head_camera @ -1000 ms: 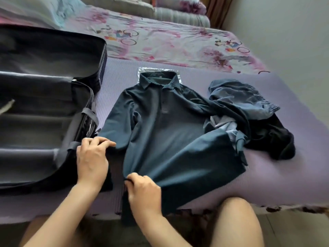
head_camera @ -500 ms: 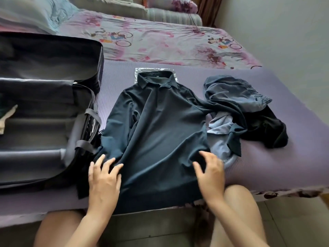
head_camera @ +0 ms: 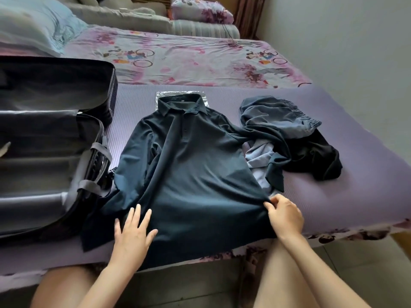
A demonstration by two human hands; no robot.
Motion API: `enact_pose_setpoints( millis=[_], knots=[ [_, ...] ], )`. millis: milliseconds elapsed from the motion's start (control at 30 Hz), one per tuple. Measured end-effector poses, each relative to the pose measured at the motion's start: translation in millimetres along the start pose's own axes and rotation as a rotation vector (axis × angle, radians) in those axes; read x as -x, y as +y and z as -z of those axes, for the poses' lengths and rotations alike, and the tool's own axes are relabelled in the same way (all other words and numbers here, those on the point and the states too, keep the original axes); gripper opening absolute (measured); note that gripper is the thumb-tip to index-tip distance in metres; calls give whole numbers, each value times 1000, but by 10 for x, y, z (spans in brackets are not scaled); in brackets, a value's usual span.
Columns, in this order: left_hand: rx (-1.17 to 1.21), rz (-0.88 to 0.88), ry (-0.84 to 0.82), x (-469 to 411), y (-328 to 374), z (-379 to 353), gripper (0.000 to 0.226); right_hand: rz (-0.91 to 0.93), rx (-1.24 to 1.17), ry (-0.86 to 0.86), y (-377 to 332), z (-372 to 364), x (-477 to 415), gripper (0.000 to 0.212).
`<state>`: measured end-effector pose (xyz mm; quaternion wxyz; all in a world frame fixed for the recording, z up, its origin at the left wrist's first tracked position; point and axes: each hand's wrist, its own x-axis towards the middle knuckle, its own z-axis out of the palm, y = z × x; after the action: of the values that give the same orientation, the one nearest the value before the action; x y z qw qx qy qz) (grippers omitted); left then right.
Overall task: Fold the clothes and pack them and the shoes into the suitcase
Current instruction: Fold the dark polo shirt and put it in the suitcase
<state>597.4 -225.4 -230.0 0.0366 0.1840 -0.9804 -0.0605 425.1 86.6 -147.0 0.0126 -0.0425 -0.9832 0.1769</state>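
A dark teal polo shirt (head_camera: 191,170) lies face up on the purple mat (head_camera: 347,196), collar away from me. My left hand (head_camera: 131,232) rests flat on its lower left hem with straight, spread fingers. My right hand (head_camera: 284,216) pinches the shirt's lower right edge and pulls it sideways. An open black suitcase (head_camera: 44,165) lies at the left, its grey-lined inside showing. To the right of the shirt sits a crumpled heap of blue-grey shorts (head_camera: 278,116) and a black garment (head_camera: 318,158). No shoes are visible.
The mat covers the near end of a bed with a floral sheet (head_camera: 200,61); pillows and folded bedding lie at the far end. A clear plastic bag (head_camera: 160,95) peeks out behind the shirt collar. My bare knees are at the bed's front edge, over tiled floor.
My right hand moved from the shirt's left hem across to its right edge and took hold of it. My left hand left the suitcase rim and flattened on the hem. The shirt body is spread wider.
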Motion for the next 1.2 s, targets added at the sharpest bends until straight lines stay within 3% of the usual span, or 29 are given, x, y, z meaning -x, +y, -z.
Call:
enact_pose_setpoints(
  millis=[67, 167, 367, 533, 633, 800, 1067, 1200],
  knots=[
    [1, 7, -43, -10, 36, -18, 73, -18, 59, -26, 186, 91, -10, 18],
    [-8, -29, 15, -20, 106, -49, 58, -35, 150, -70, 231, 95, 20, 20],
    [-14, -73, 47, -123, 190, -18, 68, 49, 208, 66, 187, 58, 35, 16],
    [76, -54, 117, -278, 243, 44, 37, 315, 145, 212, 71, -143, 67, 48],
    [222, -4, 195, -467, 250, 187, 25, 492, -1, 103, -407, -343, 158, 45],
    [399, 171, 231, -980, 124, 409, 29, 630, -10, -219, -1175, -650, 101, 48],
    [501, 431, 107, -1979, -108, 453, 42, 738, 69, -368, -1929, -942, -324, 53],
    [510, 516, 44, -2447, -295, 389, 55, 782, -11, -277, -2313, -1150, -469, 50]
  ],
)
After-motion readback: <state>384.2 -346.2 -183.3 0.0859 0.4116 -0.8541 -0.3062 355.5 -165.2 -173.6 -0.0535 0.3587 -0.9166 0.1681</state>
